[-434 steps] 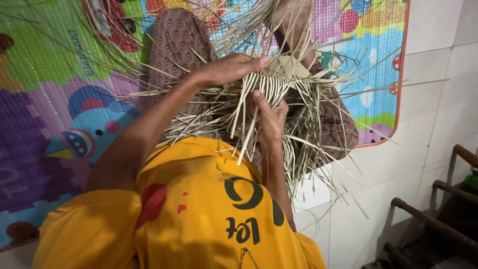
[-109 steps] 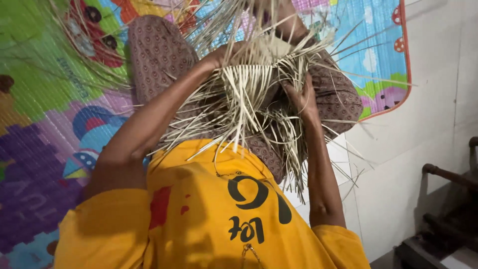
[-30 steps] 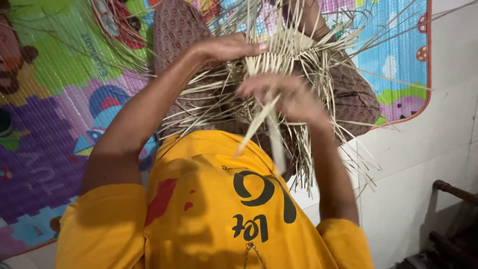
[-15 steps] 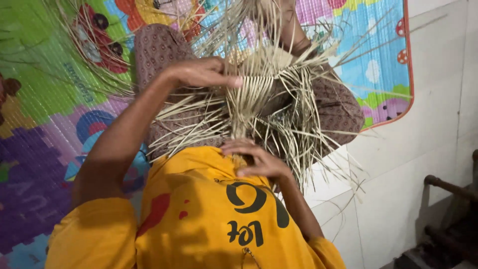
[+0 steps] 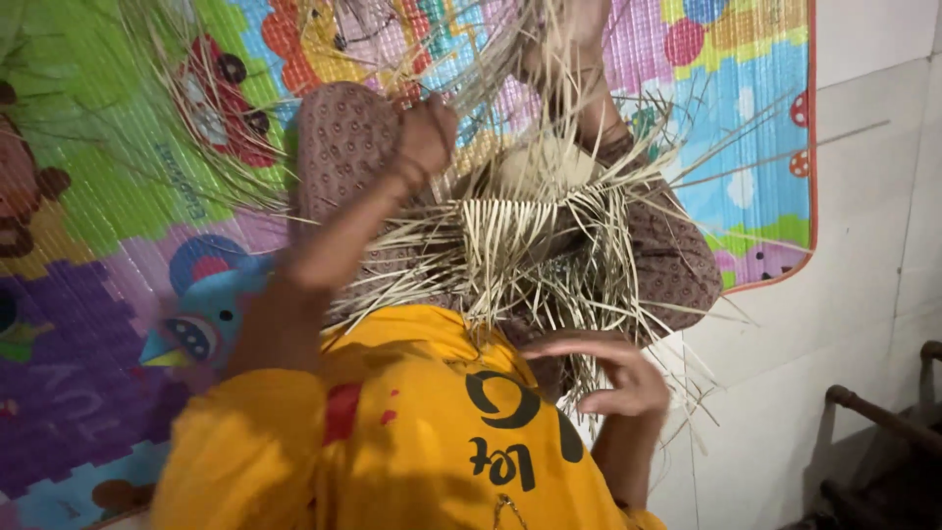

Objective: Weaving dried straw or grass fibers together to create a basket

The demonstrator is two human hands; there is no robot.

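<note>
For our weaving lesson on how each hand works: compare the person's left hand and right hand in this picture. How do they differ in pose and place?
The left hand is raised and closed around pale strips at the far side of the woven piece; the right hand is low, near the yellow shirt, fingers open and curled. The left grips; the right holds nothing that shows. Both are bare and close to the loose strips.
</note>
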